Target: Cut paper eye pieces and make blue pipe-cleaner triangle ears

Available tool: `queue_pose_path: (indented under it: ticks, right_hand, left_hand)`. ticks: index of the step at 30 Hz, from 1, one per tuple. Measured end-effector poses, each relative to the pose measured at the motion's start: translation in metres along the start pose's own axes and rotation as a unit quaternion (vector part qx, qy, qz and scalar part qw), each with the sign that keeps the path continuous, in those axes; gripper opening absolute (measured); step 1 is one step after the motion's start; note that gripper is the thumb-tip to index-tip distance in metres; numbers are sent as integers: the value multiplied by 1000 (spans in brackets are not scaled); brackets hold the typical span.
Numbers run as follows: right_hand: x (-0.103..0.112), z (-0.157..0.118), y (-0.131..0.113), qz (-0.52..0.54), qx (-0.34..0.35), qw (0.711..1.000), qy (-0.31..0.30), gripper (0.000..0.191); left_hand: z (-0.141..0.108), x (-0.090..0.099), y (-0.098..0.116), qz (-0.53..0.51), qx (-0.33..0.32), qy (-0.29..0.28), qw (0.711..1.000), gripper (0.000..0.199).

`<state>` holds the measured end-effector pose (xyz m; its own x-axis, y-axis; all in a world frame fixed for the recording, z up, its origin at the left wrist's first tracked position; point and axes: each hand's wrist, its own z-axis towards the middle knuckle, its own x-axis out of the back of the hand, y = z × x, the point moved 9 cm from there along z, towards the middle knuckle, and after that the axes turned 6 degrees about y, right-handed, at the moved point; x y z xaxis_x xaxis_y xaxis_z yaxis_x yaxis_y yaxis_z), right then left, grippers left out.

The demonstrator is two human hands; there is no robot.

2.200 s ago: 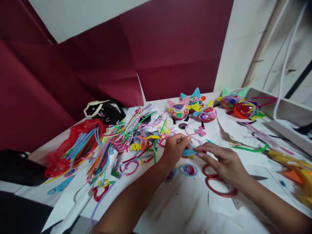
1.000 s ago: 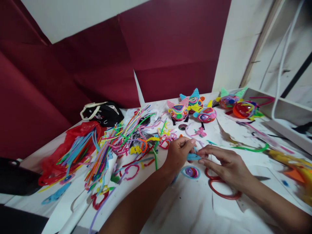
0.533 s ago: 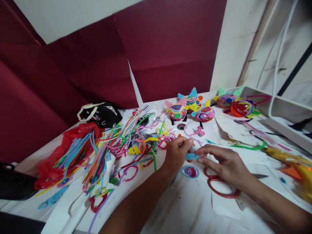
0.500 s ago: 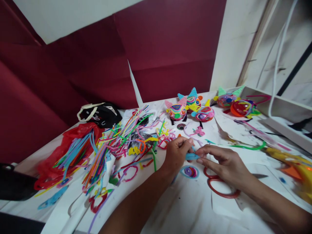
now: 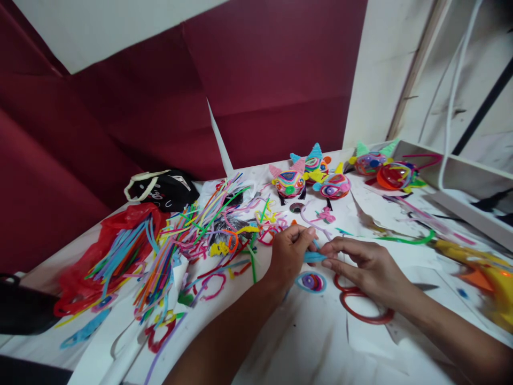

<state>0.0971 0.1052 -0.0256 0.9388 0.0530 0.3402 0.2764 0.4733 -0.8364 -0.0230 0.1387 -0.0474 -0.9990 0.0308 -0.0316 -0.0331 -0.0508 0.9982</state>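
Between my two hands is a small piece of bent blue pipe cleaner (image 5: pixel 314 257), its strands lying side by side. My left hand (image 5: pixel 292 250) pinches its left end, thumb on top. The fingertips of my right hand (image 5: pixel 363 263) are closed on its right end. Just below, an eye-shaped coil of pipe cleaner (image 5: pixel 311 282) with a blue rim and a purple middle lies flat on the table. Red-handled scissors (image 5: pixel 367 315) rest under my right hand, which hides part of them; one blade tip shows to the right.
Several colourful animal-head ornaments (image 5: pixel 289 183) stand at the back. Loose pipe cleaners (image 5: pixel 158 267) spread over the left side, some on a red plastic bag (image 5: pixel 72 291). A black pouch (image 5: pixel 162 191) sits behind them. A yellow glue gun (image 5: pixel 491 278) lies at right.
The whole view has shifted slightly. My hands keep nearly the same pose on the blue pipe cleaner, with little visible movement.
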Motion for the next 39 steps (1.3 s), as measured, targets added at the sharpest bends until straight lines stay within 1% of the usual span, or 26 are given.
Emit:
queue_pose_path:
  ticks: [5,8,10,13,16,18,22,27,31,35,37,39]
  right_hand:
    - [-1,0,2,5,-17,1000,-8,17]
    - [-1,0,5,20,-32,999,-4,21]
    - [0,0,7,42,-47,998,1,26]
    - [-1,0,13,96,-97,991,-3,35]
    - [-5,-2,19,131,-154,979,-19,33]
    - [-8,-3,21,134,-171,976,-34,29]
    - [-10,-3,20,116,-164,978,-51,30]
    - [-10,-4,20,113,-169,978,-51,33]
    - [-13,-5,19,120,-162,978,-48,31]
    - [-13,-5,21,106,-155,981,-40,31]
    - [-9,-4,21,91,-146,985,-33,32]
    - [-2,-1,21,78,-137,987,-21,33]
  left_hand:
    - [0,0,0,-2,-8,0,1000,26]
    - [1,0,2,-3,-20,3,1000,28]
    - [1,2,6,7,-37,14,999,28]
    - [0,6,11,36,-66,32,997,28]
    - [-1,7,14,53,-81,38,995,28]
    - [-2,7,15,60,-90,37,993,28]
    - [-4,4,14,64,-93,27,993,27]
    - [-4,-2,8,26,-62,6,998,29]
    - [-5,-3,6,17,-46,12,999,29]
    - [-7,-4,10,18,-45,11,999,28]
    - [-6,-5,14,21,-45,-5,999,27]
    - [-4,-7,16,36,-42,-37,998,29]
